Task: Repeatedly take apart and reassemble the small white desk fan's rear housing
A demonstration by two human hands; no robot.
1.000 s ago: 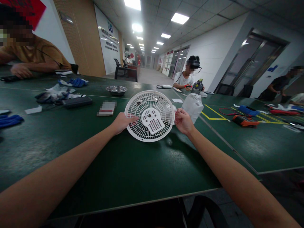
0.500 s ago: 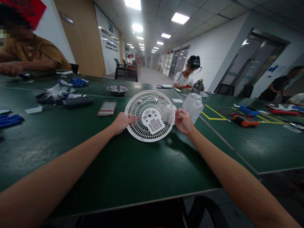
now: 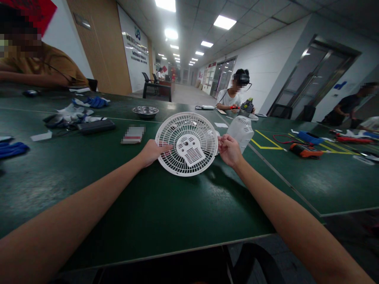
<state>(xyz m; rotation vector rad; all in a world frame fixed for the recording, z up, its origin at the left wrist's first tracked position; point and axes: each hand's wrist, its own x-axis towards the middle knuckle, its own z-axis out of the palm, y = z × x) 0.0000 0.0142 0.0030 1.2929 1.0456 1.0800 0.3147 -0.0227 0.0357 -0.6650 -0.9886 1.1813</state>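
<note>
A round white plastic fan grille [image 3: 187, 142] stands tilted on the dark green table [image 3: 148, 205], its slotted centre plate facing me. My left hand [image 3: 151, 152] grips its left rim, thumb across the bars. At the right rim my right hand [image 3: 228, 150] is closed on the edge. Just behind the right hand stands a white fan motor housing [image 3: 241, 131].
A metal bowl [image 3: 145, 112], a dark flat case [image 3: 95, 126], blue gloves [image 3: 94, 102] and a small packet [image 3: 133, 135] lie further back. Tools and cables [image 3: 304, 150] lie to the right. Other people sit at the far side and at the left.
My hands and the grille stay almost still. The person at the far left has pulled a hand back from the table.
</note>
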